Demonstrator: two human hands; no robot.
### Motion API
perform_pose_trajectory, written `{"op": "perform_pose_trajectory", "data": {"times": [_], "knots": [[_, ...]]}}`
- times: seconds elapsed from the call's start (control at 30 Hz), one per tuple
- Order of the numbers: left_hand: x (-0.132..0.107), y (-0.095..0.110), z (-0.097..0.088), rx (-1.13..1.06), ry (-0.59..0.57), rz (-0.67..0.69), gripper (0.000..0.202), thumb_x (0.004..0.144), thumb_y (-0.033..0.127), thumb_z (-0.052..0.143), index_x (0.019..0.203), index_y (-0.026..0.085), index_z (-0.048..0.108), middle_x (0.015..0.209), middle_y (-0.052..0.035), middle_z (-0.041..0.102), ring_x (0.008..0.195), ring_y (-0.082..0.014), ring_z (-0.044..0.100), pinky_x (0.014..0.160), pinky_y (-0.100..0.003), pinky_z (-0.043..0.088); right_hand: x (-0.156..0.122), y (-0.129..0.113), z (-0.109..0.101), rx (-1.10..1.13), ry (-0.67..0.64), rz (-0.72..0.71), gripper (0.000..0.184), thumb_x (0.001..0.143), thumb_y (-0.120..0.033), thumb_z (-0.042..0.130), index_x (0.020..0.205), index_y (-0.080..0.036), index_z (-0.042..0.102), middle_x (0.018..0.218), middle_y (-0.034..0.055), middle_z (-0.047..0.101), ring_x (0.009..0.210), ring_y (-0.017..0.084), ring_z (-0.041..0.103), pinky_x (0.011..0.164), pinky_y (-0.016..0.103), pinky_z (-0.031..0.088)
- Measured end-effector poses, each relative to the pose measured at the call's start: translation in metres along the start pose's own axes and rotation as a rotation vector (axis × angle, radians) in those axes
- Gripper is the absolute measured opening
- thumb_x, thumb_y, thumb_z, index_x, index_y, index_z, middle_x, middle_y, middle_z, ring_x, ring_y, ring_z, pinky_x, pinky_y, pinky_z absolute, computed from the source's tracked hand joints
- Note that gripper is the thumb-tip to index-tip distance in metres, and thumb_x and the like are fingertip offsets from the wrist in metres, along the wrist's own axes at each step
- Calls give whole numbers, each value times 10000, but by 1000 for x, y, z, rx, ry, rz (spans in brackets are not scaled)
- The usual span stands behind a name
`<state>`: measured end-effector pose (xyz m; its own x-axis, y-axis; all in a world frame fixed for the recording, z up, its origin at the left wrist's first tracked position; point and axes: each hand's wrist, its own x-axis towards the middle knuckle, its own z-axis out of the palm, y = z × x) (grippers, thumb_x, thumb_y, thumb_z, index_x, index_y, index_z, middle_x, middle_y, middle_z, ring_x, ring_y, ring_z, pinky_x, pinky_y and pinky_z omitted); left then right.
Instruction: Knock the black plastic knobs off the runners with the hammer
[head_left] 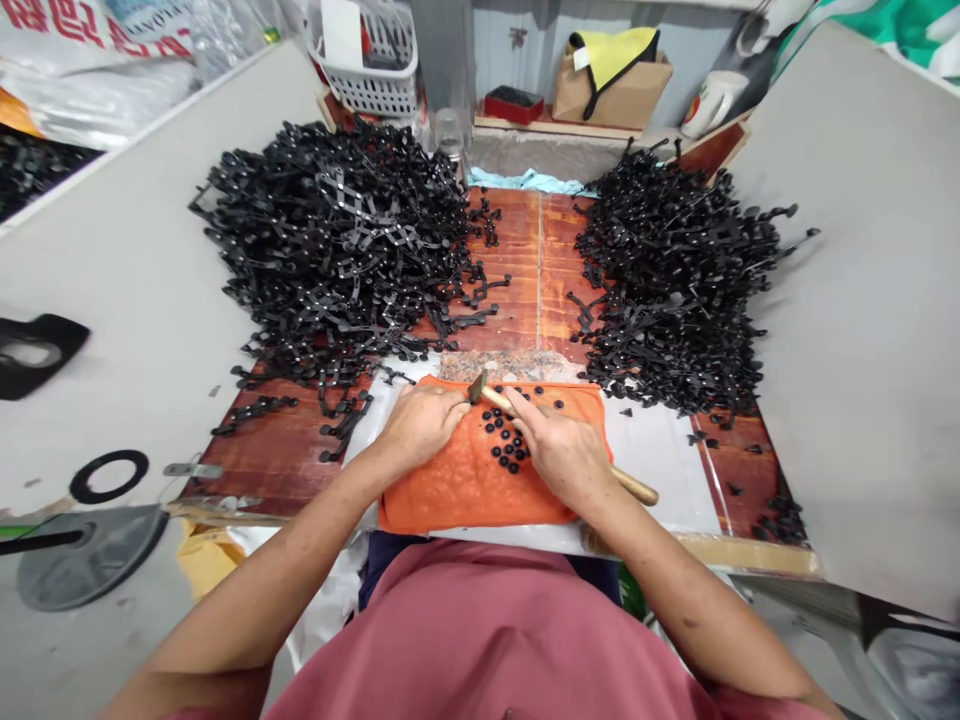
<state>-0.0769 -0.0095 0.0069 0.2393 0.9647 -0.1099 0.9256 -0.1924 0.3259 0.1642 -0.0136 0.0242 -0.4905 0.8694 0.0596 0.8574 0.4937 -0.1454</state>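
My right hand (568, 455) is wrapped around the wooden handle of a hammer (636, 486). The metal hammer head (478, 386) rests right at the fingertips of my left hand (424, 425). Those left fingers are pinched together, and what they hold is mostly hidden. Several small round black caps (505, 434) lie between the hands on an orange cloth (450, 500). A thin black linked piece (395, 376) sticks out just behind my left hand. Beyond the cloth's far edge sits a speckled stone slab (510, 364).
A large heap of black linked parts (337, 240) covers the left of the reddish wooden table (517, 270); a second black heap (675, 290) stands right. Grey panels (862, 300) wall both sides. Behind are a white basket (379, 65), a red box (514, 104) and a mug (712, 103).
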Motion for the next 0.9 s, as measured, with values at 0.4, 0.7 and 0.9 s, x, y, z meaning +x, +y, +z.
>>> {"op": "perform_pose_trajectory", "data": {"times": [0.4, 0.7, 0.9], "knots": [[-1, 0, 5, -24, 8, -11, 361, 1024, 330, 443, 937, 181, 760, 943, -120, 775, 932, -286, 688, 872, -417, 446, 1, -3, 6, -52, -34, -35, 518, 1089, -335, 409, 1607, -356, 407, 953, 64, 757, 708, 214, 679, 563, 311, 387], [-16, 18, -10, -402, 188, 82, 344, 941, 264, 569, 1275, 180, 563, 1203, -93, 692, 1108, -246, 644, 984, -383, 495, 9, 6, -24, 631, 143, 18, 324, 1033, -347, 539, 1316, -225, 636, 1041, 52, 737, 896, 201, 661, 814, 293, 480], [-30, 41, -10, -476, 226, 170, 409, 911, 290, 659, 1296, 223, 541, 1130, -76, 663, 1035, -236, 645, 945, -386, 532, 8, -4, -20, 1071, -40, 101, 173, 906, -395, 646, 882, -225, 627, 742, -42, 558, 667, 139, 509, 628, 252, 401]]}}
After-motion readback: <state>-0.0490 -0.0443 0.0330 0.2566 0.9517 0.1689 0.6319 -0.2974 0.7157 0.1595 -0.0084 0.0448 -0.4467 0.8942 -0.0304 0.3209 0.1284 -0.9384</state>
